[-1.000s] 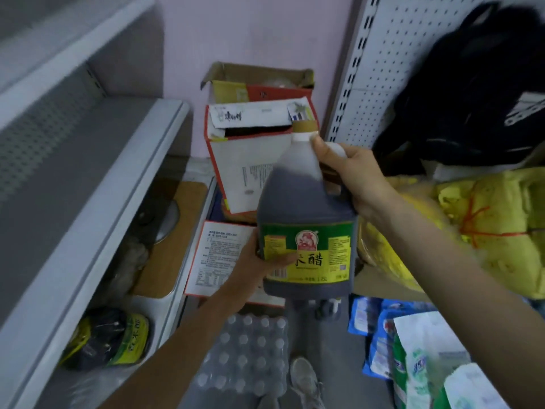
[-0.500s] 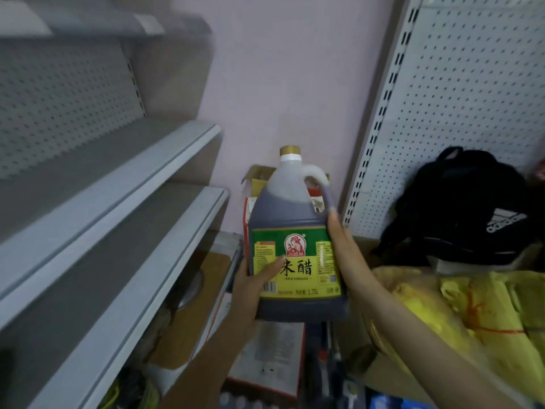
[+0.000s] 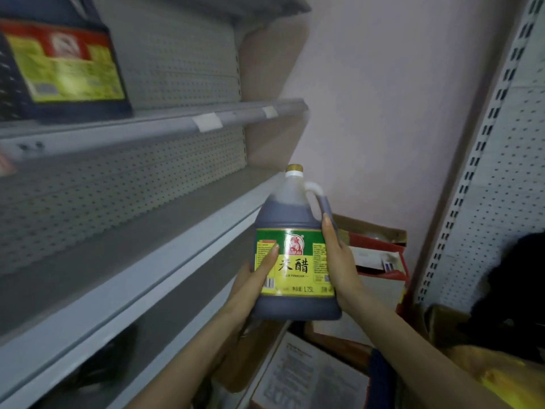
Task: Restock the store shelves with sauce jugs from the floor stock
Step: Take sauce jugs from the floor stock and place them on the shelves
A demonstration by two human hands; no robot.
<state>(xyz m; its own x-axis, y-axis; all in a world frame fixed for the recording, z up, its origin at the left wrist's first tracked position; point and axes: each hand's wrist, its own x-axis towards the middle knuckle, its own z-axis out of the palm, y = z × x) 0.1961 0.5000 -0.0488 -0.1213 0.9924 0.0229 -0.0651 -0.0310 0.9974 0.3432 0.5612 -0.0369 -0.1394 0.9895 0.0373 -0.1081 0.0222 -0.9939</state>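
Item: one sauce jug (image 3: 295, 255), dark liquid, green-and-yellow label, gold cap, side handle. Position: centre of frame, upright, held in the air just beside the front lip of the middle shelf (image 3: 132, 261). Grip: left hand (image 3: 250, 287) cups the lower left side, thumb laid across the label; right hand (image 3: 339, 267) clasps the right side below the handle, thumb along the front edge; the remaining fingers of both are hidden behind the jug. Nearby: stocked jug (image 3: 65, 69) on the upper shelf (image 3: 147, 125), upper left; cardboard box (image 3: 377, 255) at right of centre. Handling note: likely heavy, so support the base, lift it over the lip, set it down flat, push it back, label facing outward.
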